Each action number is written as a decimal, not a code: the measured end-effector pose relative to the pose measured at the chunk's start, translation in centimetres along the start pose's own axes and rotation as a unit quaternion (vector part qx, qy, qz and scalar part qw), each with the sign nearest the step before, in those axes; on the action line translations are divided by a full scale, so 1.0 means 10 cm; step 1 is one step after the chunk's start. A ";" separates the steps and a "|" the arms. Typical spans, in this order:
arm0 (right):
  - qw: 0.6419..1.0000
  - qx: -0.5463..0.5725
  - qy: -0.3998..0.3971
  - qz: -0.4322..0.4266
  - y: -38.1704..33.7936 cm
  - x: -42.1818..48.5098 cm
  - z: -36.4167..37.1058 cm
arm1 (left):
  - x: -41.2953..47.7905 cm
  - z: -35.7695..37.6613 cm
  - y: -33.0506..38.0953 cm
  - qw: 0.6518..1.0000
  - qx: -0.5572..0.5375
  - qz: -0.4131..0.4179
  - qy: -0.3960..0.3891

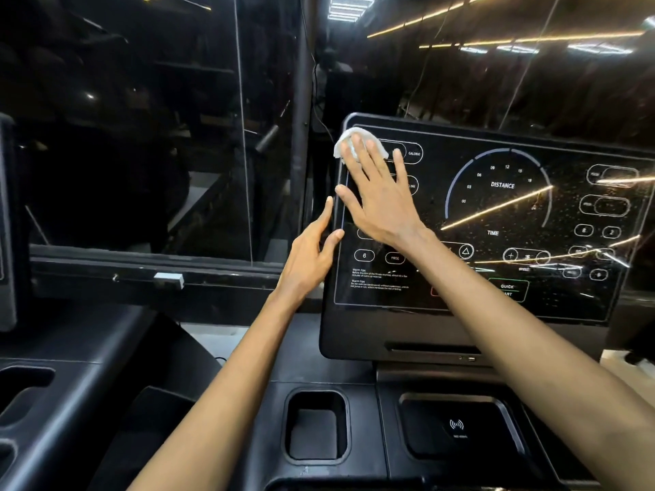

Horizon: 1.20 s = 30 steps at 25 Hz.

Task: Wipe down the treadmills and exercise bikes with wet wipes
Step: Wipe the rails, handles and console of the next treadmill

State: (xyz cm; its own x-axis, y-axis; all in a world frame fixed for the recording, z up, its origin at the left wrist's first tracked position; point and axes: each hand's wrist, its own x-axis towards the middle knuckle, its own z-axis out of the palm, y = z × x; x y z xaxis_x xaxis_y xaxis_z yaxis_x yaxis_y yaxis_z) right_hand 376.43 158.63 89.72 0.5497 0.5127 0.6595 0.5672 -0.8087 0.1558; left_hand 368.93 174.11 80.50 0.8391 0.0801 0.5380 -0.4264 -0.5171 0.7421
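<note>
I see the treadmill console [496, 315], its dark screen speckled. My left hand [312, 255], fingers straight, touches its left edge. My right hand [381, 198], fingers spread flat, presses the white wet wipe [344, 145] onto the screen's upper left corner.

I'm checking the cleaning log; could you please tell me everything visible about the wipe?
The wipe is white, thin and crumpled, bunched into a small pad. It lies against the top left corner of the glossy black screen, pressed there by the straight fingers of the right hand, which cover its middle.
</note>
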 end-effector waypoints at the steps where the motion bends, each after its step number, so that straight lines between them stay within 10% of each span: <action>1: 1.000 -0.002 0.007 0.010 0.03 0.04 -0.01 | 0.01 0.00 0.00 1.000 -0.005 0.000 0.002; 17: 0.968 0.067 0.068 0.231 -0.11 -0.25 0.07 | 0.16 -0.06 0.30 1.000 0.016 -0.019 -0.017; 30: 0.981 0.047 -0.099 0.157 -0.23 -2.30 0.48 | -0.17 0.38 0.23 0.997 0.006 -0.073 0.038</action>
State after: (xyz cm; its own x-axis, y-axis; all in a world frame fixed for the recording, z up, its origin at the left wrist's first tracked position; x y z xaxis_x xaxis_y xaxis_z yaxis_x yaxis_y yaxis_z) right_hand 365.44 150.12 70.69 0.8099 0.2963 0.5063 0.3994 -0.9106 -0.1059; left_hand 367.83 169.56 79.82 0.8640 0.2190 0.4534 -0.2969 -0.5057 0.8100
